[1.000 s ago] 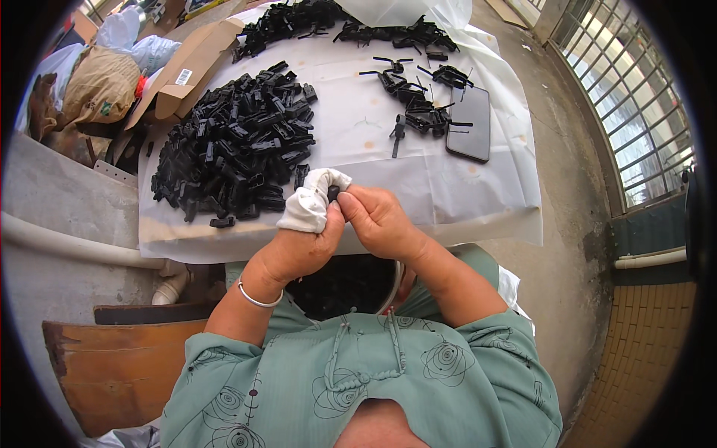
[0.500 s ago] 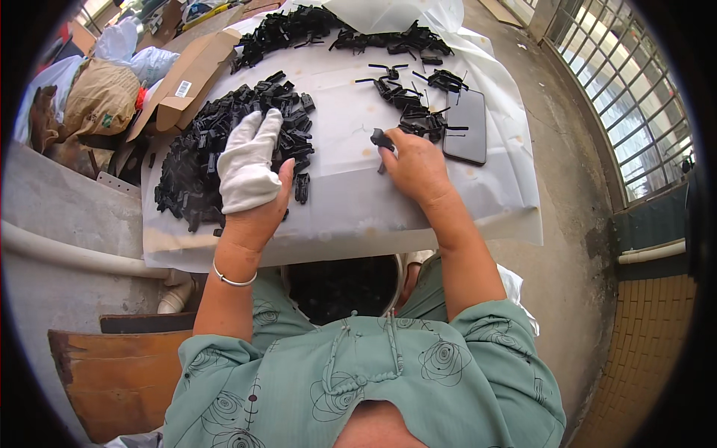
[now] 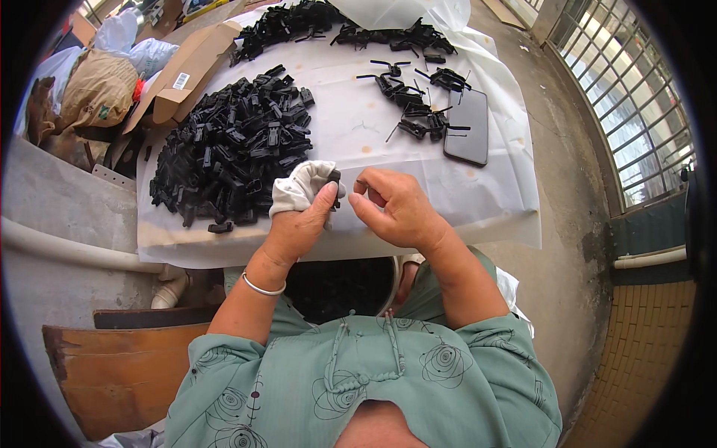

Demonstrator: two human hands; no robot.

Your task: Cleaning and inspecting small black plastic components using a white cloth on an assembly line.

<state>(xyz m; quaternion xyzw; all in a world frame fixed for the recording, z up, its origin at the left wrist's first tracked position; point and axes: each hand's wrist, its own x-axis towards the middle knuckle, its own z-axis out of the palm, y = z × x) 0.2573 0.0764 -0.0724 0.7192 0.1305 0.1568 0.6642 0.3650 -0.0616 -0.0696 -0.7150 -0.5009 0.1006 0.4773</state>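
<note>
My left hand wears a white glove that leaves the thumb bare. Its fingers are closed on a small black plastic clip, partly hidden by the thumb and glove. Just to the right, my right hand has its fingers curled in, thumb and index close together. Whatever they pinch is too small to make out. Both hands are above the table's near edge, a small gap apart. Behind my left hand lies a large heap of black plastic clips. Several black pieces with thin arms lie beyond my right hand.
A dark flat phone-like slab lies at the right of the white-covered table. More black parts line the far side. An open cardboard box is at the left. Under the table's near edge, a round tub holds dark contents.
My left hand has come off the heap, moving right and nearer, and now grips a black clip. My right hand has drawn nearer and left; the black piece in its fingers no longer shows.
</note>
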